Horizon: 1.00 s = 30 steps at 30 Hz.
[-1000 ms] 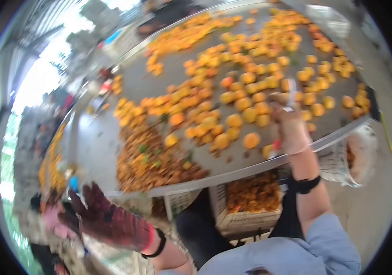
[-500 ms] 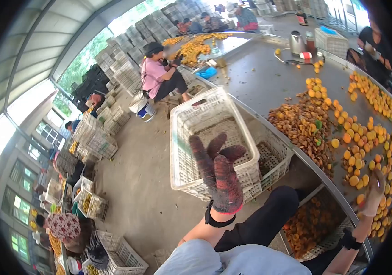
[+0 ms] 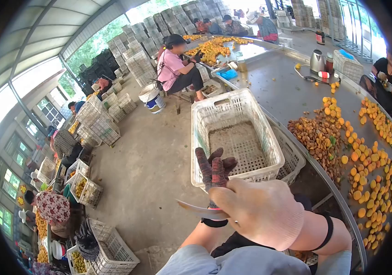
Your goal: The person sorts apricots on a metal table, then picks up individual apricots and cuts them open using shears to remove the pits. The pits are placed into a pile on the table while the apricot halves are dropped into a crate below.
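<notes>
My left hand (image 3: 216, 167), in a dark red-and-black knit glove, is raised with its fingers apart and nothing visible between them. Across its lower palm and wrist lies my right hand (image 3: 264, 213), in a pale glove, with fingers closed on a thin curved blade (image 3: 196, 209) that points left. The right hand hides part of the left glove. Just beyond both hands, a white plastic crate (image 3: 227, 109) stands with its perforated floor showing. Whole orange apricots (image 3: 365, 183) are spread on the metal table to the right, beside a heap of brownish fruit pieces (image 3: 317, 140).
The metal table (image 3: 269, 85) has a raised edge along my right. A second crate (image 3: 292, 158) sits between it and the white crate. A person in a pink top (image 3: 173, 66) sits ahead near a bucket (image 3: 153, 100). Other people and stacked crates line the left.
My right hand has moved left from the apricots on the table to my left hand, and the blade now shows. My left hand has lowered slightly. The view has shifted.
</notes>
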Each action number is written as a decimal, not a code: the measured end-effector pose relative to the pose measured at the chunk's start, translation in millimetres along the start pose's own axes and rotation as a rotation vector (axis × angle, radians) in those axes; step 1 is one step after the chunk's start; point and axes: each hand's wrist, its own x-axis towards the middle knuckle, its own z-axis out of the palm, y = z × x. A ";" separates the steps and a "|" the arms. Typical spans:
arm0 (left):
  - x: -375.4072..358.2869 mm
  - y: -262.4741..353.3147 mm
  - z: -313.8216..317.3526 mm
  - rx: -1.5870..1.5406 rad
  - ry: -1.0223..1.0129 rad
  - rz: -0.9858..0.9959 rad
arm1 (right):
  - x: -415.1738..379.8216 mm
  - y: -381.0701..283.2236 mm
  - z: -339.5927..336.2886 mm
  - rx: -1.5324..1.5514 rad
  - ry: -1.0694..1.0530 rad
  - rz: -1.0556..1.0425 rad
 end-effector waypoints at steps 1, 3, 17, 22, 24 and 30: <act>0.8 -2.2 -4.7 -0.001 -0.011 0.000 | 5.2 -2.9 1.0 0.008 -0.002 -0.026; 1.8 -9.3 -8.5 0.005 -0.048 -0.001 | 17.1 -9.9 5.1 0.026 0.109 -0.108; -21.9 -91.8 40.2 0.055 -0.192 -0.185 | -231.9 107.8 -6.0 0.866 0.438 1.363; -60.0 -146.9 126.6 0.067 -0.549 -0.398 | -381.3 109.2 -41.9 1.120 1.266 0.994; -80.1 -174.6 164.0 0.085 -0.689 -0.488 | -397.1 108.1 -48.3 1.250 1.827 1.024; -144.7 -272.6 279.1 0.503 -1.357 -0.485 | -437.5 114.5 -40.2 1.193 1.727 1.366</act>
